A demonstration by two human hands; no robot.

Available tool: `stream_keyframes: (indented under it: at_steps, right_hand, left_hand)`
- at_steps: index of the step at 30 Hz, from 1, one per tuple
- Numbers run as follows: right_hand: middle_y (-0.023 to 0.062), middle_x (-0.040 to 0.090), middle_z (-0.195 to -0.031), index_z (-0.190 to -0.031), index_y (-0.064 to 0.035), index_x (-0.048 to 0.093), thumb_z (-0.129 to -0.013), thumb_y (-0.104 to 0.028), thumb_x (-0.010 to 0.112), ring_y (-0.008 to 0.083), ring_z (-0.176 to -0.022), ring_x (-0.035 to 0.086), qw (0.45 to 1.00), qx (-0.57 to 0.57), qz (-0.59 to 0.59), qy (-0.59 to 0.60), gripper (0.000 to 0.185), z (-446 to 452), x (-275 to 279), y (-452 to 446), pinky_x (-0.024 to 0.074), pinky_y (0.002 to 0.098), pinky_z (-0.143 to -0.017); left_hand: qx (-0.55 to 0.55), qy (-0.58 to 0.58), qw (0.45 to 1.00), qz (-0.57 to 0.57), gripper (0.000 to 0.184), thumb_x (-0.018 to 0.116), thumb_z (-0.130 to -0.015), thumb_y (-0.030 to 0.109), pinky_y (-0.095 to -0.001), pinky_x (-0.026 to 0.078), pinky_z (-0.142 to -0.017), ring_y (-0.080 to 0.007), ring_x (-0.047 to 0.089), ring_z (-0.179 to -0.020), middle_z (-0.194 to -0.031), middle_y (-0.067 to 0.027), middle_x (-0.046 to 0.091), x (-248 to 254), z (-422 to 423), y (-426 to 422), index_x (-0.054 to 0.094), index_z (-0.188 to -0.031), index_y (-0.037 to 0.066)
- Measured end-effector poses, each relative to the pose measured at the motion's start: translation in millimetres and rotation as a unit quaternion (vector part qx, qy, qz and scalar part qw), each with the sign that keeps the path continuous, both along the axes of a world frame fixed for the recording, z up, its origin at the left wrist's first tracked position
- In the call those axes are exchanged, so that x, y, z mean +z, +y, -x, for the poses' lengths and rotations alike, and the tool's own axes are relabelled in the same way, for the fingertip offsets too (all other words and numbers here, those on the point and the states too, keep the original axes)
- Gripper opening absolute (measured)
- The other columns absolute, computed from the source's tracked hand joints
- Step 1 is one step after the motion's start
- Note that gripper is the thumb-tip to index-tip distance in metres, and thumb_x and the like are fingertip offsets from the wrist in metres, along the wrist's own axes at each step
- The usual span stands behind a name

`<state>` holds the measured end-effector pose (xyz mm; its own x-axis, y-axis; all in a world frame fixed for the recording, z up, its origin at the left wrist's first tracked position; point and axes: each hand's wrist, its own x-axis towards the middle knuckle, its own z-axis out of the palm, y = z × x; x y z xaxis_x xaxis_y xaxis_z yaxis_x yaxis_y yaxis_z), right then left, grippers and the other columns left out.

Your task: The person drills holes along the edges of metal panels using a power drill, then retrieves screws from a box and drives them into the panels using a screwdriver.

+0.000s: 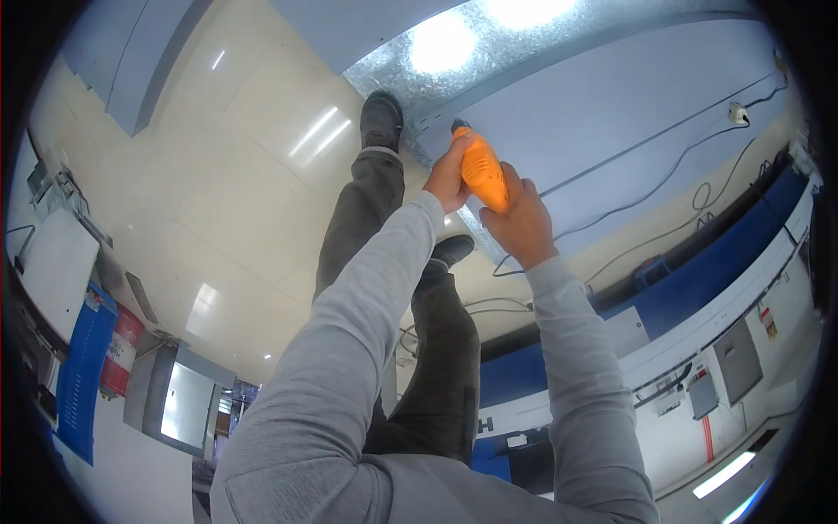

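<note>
An orange power drill [482, 170] is held in both hands over a large grey metal panel [611, 113]. Its dark chuck end points away from me, close to the panel's near left edge; whether the tip touches the metal cannot be made out. My left hand [449, 177] is closed around the drill's front part from the left side. At the rear, my right hand [526, 223] wraps the drill's back end, with the fingers partly hidden. A dark cord [611, 217] runs near my right hand and across the panel.
A white plug connector [738, 113] lies on the panel at the far right. My shoe [381, 120] stands beside shiny galvanized metal [410, 70]. A blue and white machine [698, 288] is at the right. At the left are a red drum [120, 349] and grey cabinets.
</note>
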<state>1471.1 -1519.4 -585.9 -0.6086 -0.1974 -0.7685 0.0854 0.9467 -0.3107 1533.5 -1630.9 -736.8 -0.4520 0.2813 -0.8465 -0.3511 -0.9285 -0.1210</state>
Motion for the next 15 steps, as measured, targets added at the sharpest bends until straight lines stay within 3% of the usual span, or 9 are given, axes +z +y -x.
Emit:
stream_keyframes:
  at_steps: [5, 8, 15]
  right_hand:
    - [0.0304, 0.074, -0.114, -0.162, -0.011, 0.037, -0.078, -0.022, 0.071, 0.0488, -0.108, 0.071, 0.992, -0.074, 0.043, -0.094, 0.091, -0.6, -13.8, 17.8, 0.0568, 0.0496, -0.095]
    - [0.0299, 0.075, -0.112, -0.163, -0.0106, 0.036, -0.08, -0.022, 0.068, 0.0496, -0.106, 0.071, 0.997, -0.016, 0.003, -0.078, 0.09, 2.3, -12.0, 11.7, 0.0567, 0.0503, -0.095]
    - [0.0286, 0.075, -0.106, -0.161, -0.0103, 0.035, -0.08, -0.022, 0.066, 0.0505, -0.101, 0.071, 0.997, -0.004, 0.016, -0.08, 0.088, 0.6, -6.6, 15.0, 0.0566, 0.0525, -0.091]
  left_hand:
    - [-0.005, -0.008, 1.0, 0.007, 0.056, 0.074, -0.096, 0.051, -0.0429, 0.054, -0.104, -0.0257, 0.068, -0.111, -0.118, -0.0112, 0.067, -0.4, 1.8, -0.6, 0.058, -0.128, 0.008]
    - [0.004, 0.002, 1.0, 0.011, 0.056, 0.074, -0.097, 0.05, -0.0423, 0.055, -0.103, -0.0254, 0.068, -0.11, -0.117, -0.0112, 0.067, 0.7, 2.0, 0.2, 0.057, -0.128, 0.008]
    - [0.007, 0.003, 1.0, 0.018, 0.058, 0.074, -0.096, 0.051, -0.0414, 0.056, -0.101, -0.025, 0.068, -0.109, -0.116, -0.0113, 0.067, 4.4, -1.2, 3.8, 0.057, -0.129, 0.007]
